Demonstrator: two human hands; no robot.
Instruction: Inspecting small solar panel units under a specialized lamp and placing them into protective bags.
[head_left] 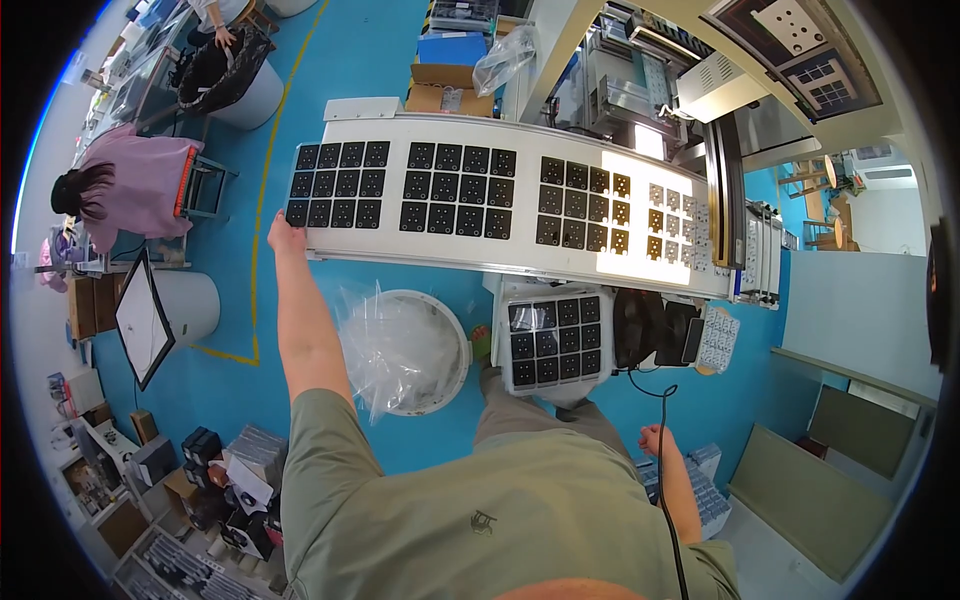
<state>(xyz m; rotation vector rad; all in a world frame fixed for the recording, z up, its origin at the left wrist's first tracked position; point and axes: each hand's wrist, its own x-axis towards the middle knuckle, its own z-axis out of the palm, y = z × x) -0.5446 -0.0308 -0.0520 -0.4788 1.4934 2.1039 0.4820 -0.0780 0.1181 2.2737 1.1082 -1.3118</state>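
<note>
My left hand [287, 232] is at the left end of a long white conveyor [390, 240]. Its fingers are closed on the near left corner of a sheet of black square panels [338, 185]. Two more such sheets lie along the belt, a middle sheet [457, 188] and a right sheet [583, 205] partly under bright light. Farther right, a brightly lit sheet [670, 222] reaches toward the machine frame. My right hand [657, 440] hangs low at my right side, fingers curled, nothing visible in it. A black cable [664, 480] passes across it.
Before me stands a stack of black-square sheets [555, 342] in clear wrapping. Left of it is a white bin [440, 350] with clear plastic film. A machine [640, 90] rises behind the belt. Two other people are at the left, one in pink [135, 185].
</note>
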